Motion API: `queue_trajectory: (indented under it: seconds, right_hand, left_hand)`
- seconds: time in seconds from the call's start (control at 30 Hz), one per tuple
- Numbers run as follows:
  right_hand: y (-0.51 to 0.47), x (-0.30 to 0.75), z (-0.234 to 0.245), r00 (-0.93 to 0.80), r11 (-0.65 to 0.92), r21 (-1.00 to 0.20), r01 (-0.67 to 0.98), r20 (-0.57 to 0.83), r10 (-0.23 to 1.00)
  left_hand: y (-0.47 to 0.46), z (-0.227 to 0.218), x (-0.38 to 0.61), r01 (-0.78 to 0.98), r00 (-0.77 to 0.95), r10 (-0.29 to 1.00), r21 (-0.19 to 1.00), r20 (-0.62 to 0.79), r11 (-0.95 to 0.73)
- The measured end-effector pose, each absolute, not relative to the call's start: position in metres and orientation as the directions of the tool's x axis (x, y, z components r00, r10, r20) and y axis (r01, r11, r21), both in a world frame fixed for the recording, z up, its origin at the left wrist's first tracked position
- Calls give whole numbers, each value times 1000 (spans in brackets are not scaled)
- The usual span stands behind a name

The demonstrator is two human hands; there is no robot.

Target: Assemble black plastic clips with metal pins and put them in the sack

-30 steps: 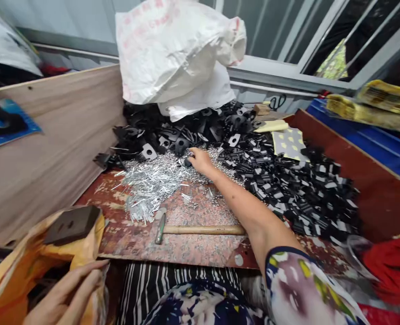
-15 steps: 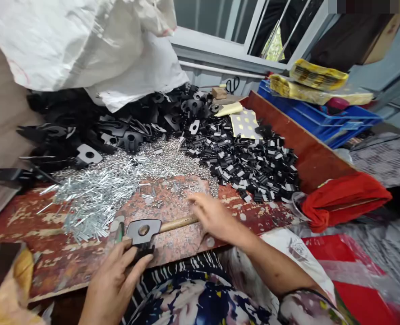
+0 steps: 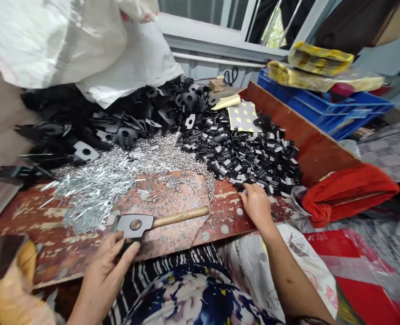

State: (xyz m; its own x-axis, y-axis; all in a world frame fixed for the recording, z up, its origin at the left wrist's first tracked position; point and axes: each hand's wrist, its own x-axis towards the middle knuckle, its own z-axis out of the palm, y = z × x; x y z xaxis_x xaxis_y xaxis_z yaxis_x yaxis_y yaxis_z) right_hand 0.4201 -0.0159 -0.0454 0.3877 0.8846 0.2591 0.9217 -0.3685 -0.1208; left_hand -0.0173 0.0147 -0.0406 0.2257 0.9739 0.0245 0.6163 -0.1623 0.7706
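Note:
My left hand [image 3: 105, 268] pinches a flat black metal plate with a round hole [image 3: 134, 225], held at the near edge of the worn red bench [image 3: 67, 253]. The plate lies over the head of a wooden-handled hammer [image 3: 181, 216]. My right hand [image 3: 257, 205] reaches into the near edge of a heap of small black clips [image 3: 254, 158], fingers curled among them; what they hold is hidden. A pile of silver pins [image 3: 98, 180] spreads across the middle of the bench.
Larger black plates [image 3: 85, 126] are heaped at the back under a white sack [image 3: 67, 45]. A red board [image 3: 301, 135] walls the right side, with a blue crate [image 3: 321, 108] behind it and red cloth [image 3: 348, 194] beside it. A yellow bag [image 3: 13, 293] is at lower left.
My right hand left the pin pile, crossed the bench and went right to the black clips. My left hand brought a black plate from the yellow bag onto the hammer head.

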Motion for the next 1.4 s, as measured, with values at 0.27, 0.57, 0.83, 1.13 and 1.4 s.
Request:
queue_trajectory:
  seconds: [0.27, 0.57, 0.83, 1.13, 1.4]
  right_hand:
    - [-23, 382, -24, 268, -9, -495, 869, 455, 849]
    - [-3, 243, -1, -9, 453, -688, 566, 545, 839]
    - [-6, 224, -11, 37, 431, -751, 500, 516, 856]
    - [-6, 217, -12, -83, 453, -768, 454, 469, 879]
    - [-2, 227, -5, -300, 253, -951, 180, 192, 935]
  left_hand:
    - [4, -3, -8, 403, 151, 984, 915, -90, 22]
    - [2, 7, 62, -256, 397, 882, 892, -254, 373]
    - [4, 1, 56, -278, 390, 902, 910, -186, 308]
    - [5, -5, 50, -286, 382, 902, 903, -199, 320]
    - [13, -3, 32, -87, 328, 935, 981, -136, 174]
